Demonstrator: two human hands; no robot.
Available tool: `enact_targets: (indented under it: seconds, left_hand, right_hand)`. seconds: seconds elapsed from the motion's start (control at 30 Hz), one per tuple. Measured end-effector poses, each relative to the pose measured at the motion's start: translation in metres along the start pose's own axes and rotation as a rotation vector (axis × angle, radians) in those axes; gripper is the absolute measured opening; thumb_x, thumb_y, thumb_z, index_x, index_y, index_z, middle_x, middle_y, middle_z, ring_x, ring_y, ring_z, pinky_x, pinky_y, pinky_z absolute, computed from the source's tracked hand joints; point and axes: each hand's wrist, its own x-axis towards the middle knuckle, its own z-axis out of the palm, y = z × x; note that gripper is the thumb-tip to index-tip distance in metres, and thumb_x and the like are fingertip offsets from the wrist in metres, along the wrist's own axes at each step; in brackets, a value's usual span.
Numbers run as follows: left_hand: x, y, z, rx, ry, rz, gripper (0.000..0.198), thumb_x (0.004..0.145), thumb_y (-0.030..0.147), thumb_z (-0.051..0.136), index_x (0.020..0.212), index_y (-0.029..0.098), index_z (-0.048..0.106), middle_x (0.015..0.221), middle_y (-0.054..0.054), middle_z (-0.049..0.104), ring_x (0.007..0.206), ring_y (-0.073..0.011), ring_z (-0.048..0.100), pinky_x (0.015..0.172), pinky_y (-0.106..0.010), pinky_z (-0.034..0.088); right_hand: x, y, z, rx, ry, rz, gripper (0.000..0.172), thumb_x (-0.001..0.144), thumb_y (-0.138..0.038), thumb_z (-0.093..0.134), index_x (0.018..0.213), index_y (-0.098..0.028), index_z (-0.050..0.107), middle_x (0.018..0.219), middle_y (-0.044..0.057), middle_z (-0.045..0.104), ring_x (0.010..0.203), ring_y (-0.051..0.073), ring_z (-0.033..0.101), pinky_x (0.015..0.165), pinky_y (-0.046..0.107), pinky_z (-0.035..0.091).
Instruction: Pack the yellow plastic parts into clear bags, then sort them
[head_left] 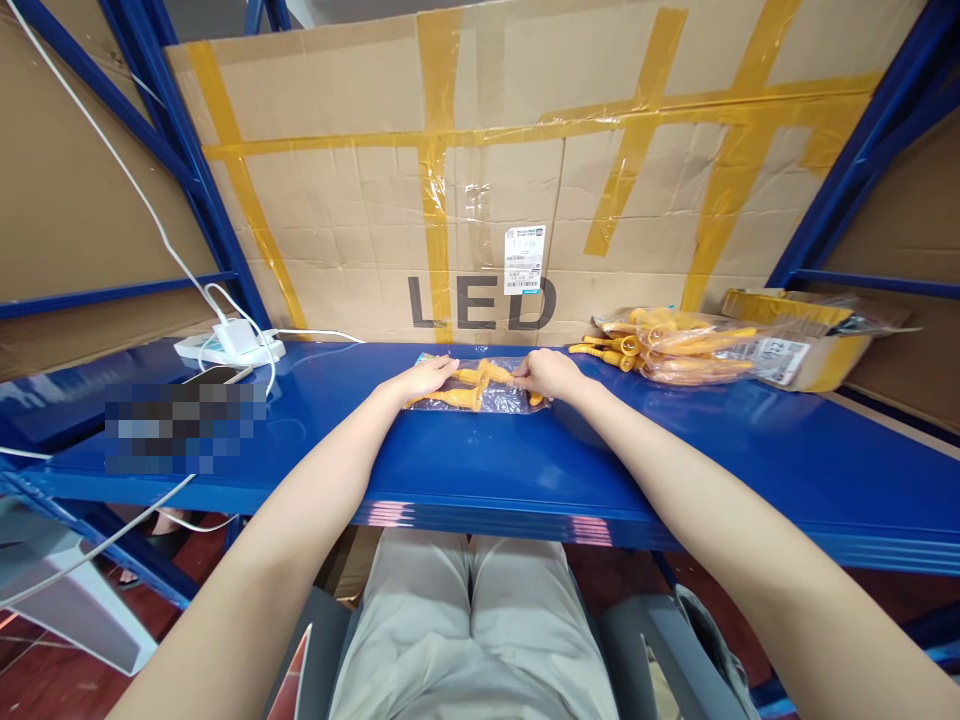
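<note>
A clear plastic bag [495,399] lies flat on the blue shelf in front of me, with several orange plastic pieces [463,398] in or on it; some have a flared end. My left hand [429,377] rests on the bag's left part, fingers stretched out and lying flat. At the right part, my right hand [551,375] has its fingers curled in a pinch, fingertips at the end of an orange piece. Its palm side is hidden, and another orange bit shows just below it. Glare on the film blurs whether every piece is inside.
To the right lies a clear bag of more orange pieces [686,345], beside an open cardboard box [829,360]. A white power strip [225,345] with cables and a blurred-out phone-like object [184,415] sit left. A large taped carton [360,230] stands behind the blue shelf [480,465].
</note>
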Motion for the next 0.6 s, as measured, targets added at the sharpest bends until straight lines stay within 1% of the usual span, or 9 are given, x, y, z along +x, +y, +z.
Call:
enact_targets:
  seconds: [0.07, 0.1, 0.17, 0.23, 0.3, 0.4, 0.47, 0.53, 0.6]
  left_hand:
    - [-0.001, 0.001, 0.000, 0.000, -0.008, 0.003, 0.066, 0.092, 0.057, 0.022, 0.140, 0.020, 0.049, 0.154, -0.002, 0.033, 0.144, -0.0206, 0.028, 0.117, -0.031, 0.019]
    - [-0.001, 0.002, -0.001, 0.000, -0.012, 0.007, 0.066, 0.093, 0.057, 0.022, 0.140, 0.020, 0.048, 0.154, -0.003, 0.033, 0.143, -0.0205, 0.028, 0.117, -0.031, 0.020]
    - [-0.002, 0.003, -0.002, -0.001, -0.007, 0.013, 0.065, 0.093, 0.056, 0.022, 0.141, 0.020, 0.047, 0.153, -0.003, 0.033, 0.143, -0.0211, 0.030, 0.117, -0.032, 0.020]
    - [-0.003, 0.004, -0.002, -0.007, 0.008, 0.011, 0.063, 0.093, 0.057, 0.022, 0.140, 0.024, 0.048, 0.153, -0.002, 0.035, 0.142, -0.0219, 0.031, 0.116, -0.034, 0.021]
    - [-0.004, 0.005, -0.002, -0.025, 0.018, 0.006, 0.061, 0.093, 0.056, 0.023, 0.140, 0.025, 0.046, 0.152, -0.001, 0.037, 0.142, -0.0215, 0.032, 0.116, -0.034, 0.023]
    - [-0.005, 0.005, -0.002, -0.075, 0.034, -0.006, 0.061, 0.093, 0.052, 0.024, 0.145, 0.022, 0.039, 0.153, -0.002, 0.036, 0.140, -0.0193, 0.035, 0.115, -0.031, 0.025]
    - [-0.005, 0.006, -0.002, -0.099, 0.048, -0.028, 0.062, 0.093, 0.051, 0.025, 0.147, 0.021, 0.034, 0.154, -0.002, 0.033, 0.141, -0.0184, 0.033, 0.114, -0.029, 0.026]
    - [-0.006, 0.007, -0.003, -0.105, 0.055, -0.044, 0.063, 0.093, 0.051, 0.025, 0.148, 0.020, 0.032, 0.155, -0.002, 0.031, 0.142, -0.0182, 0.031, 0.114, -0.028, 0.025]
    - [-0.008, 0.010, -0.004, -0.100, 0.056, -0.045, 0.064, 0.093, 0.051, 0.025, 0.148, 0.019, 0.032, 0.155, -0.003, 0.031, 0.142, -0.0180, 0.030, 0.114, -0.027, 0.024]
  right_hand:
    - [-0.001, 0.000, -0.002, 0.002, -0.032, 0.000, 0.027, 0.088, -0.043, 0.058, 0.099, -0.027, 0.077, 0.073, 0.005, 0.074, 0.079, 0.018, 0.070, 0.069, 0.022, 0.045]
    - [-0.001, 0.001, -0.002, 0.009, -0.025, 0.000, 0.027, 0.089, -0.041, 0.057, 0.100, -0.027, 0.077, 0.075, 0.005, 0.074, 0.080, 0.018, 0.070, 0.072, 0.022, 0.046]
    - [0.000, 0.001, 0.000, 0.064, 0.035, 0.003, 0.026, 0.090, -0.036, 0.056, 0.106, -0.027, 0.075, 0.091, 0.004, 0.075, 0.092, 0.019, 0.069, 0.079, 0.023, 0.047]
    - [0.003, 0.001, 0.005, 0.186, 0.116, 0.009, 0.028, 0.090, -0.031, 0.055, 0.111, -0.024, 0.072, 0.109, 0.005, 0.072, 0.106, 0.020, 0.065, 0.088, 0.025, 0.047]
    - [0.007, 0.002, 0.012, 0.331, 0.161, 0.011, 0.029, 0.089, -0.027, 0.056, 0.112, -0.020, 0.072, 0.116, 0.006, 0.070, 0.109, 0.020, 0.063, 0.092, 0.026, 0.046]
    - [0.012, 0.004, 0.022, 0.521, 0.175, 0.018, 0.029, 0.083, -0.025, 0.064, 0.109, -0.015, 0.072, 0.114, 0.008, 0.070, 0.097, 0.019, 0.066, 0.088, 0.026, 0.049]
    - [0.014, 0.004, 0.027, 0.661, 0.165, 0.055, 0.030, 0.079, -0.022, 0.068, 0.107, -0.015, 0.072, 0.111, 0.007, 0.071, 0.088, 0.016, 0.066, 0.083, 0.026, 0.051]
    - [0.015, 0.004, 0.029, 0.817, 0.154, 0.115, 0.031, 0.077, -0.018, 0.069, 0.108, -0.014, 0.071, 0.110, 0.006, 0.071, 0.084, 0.013, 0.066, 0.080, 0.023, 0.052]
    - [0.014, 0.004, 0.028, 0.964, 0.115, 0.169, 0.031, 0.079, -0.016, 0.066, 0.110, -0.014, 0.070, 0.108, 0.006, 0.071, 0.081, 0.011, 0.066, 0.077, 0.021, 0.052]
